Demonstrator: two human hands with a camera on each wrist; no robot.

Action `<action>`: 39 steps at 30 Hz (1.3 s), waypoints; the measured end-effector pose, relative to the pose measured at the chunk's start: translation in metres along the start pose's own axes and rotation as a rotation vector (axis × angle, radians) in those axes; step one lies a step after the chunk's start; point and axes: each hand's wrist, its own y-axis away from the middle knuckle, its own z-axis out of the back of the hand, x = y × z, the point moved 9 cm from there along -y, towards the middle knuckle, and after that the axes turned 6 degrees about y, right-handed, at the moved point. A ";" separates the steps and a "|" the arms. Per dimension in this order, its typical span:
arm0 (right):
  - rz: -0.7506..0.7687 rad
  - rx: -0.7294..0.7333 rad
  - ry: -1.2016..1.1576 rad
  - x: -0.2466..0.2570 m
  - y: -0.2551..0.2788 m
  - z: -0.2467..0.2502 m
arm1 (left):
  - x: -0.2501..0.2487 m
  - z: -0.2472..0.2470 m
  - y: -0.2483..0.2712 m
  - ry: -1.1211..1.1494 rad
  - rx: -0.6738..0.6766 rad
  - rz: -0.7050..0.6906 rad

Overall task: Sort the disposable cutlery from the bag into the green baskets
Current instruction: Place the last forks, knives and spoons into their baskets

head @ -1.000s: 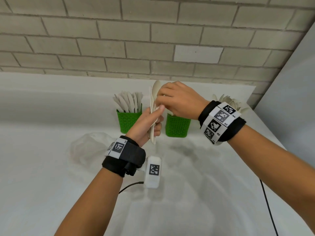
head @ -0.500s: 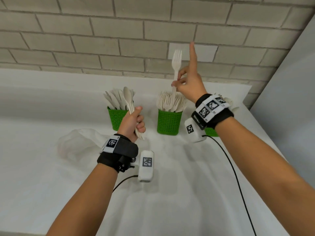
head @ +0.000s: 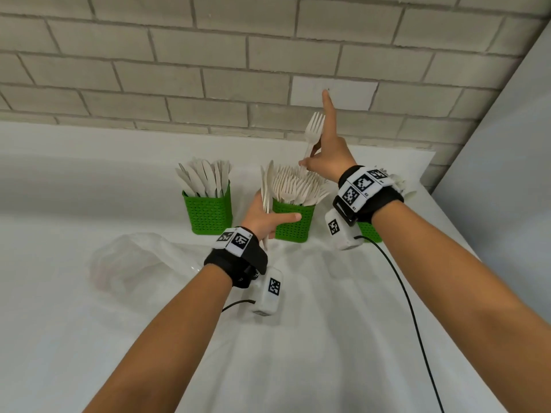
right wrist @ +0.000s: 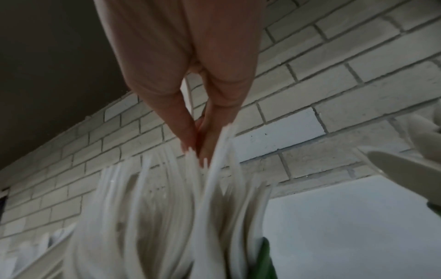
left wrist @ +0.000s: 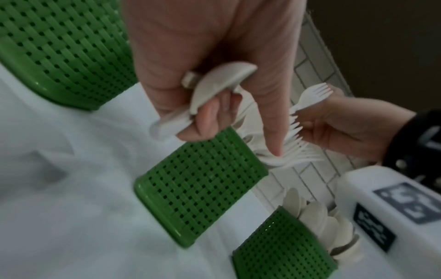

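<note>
Three green baskets stand in a row by the wall: knives in the left basket (head: 208, 216), forks in the middle basket (head: 293, 225), spoons in the right basket (head: 369, 234), which my right wrist mostly hides. My left hand (head: 268, 216) grips a small upright bundle of white spoons (head: 266, 186) just in front of the middle basket, index finger straight. My right hand (head: 307, 163) pinches a white fork (head: 313, 129) by its handle, tines up, just above the standing forks (head: 298, 186). The left wrist view shows the spoon (left wrist: 214, 88) in my grip and the fork (left wrist: 312, 96).
A crumpled clear plastic bag (head: 134, 263) lies on the white table (head: 328, 353) left of my left arm. A brick wall (head: 208, 70) runs close behind the baskets. A grey panel (head: 507, 174) bounds the right side. A black cable (head: 411, 308) trails from my right wrist.
My right hand drew a fork out of the left hand's bundle, raised it, and has now lowered it to the forks in the middle basket. My left hand shifted right, in front of that basket.
</note>
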 end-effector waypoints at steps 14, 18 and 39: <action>-0.011 0.022 -0.013 -0.019 -0.013 0.003 | 0.014 0.009 -0.021 0.003 -0.210 -0.099; 0.015 0.062 0.028 -0.013 -0.017 0.000 | 0.006 0.004 -0.032 0.018 -0.095 -0.135; -0.067 0.106 0.393 0.008 -0.039 0.006 | 0.024 0.003 -0.046 0.110 0.020 -0.009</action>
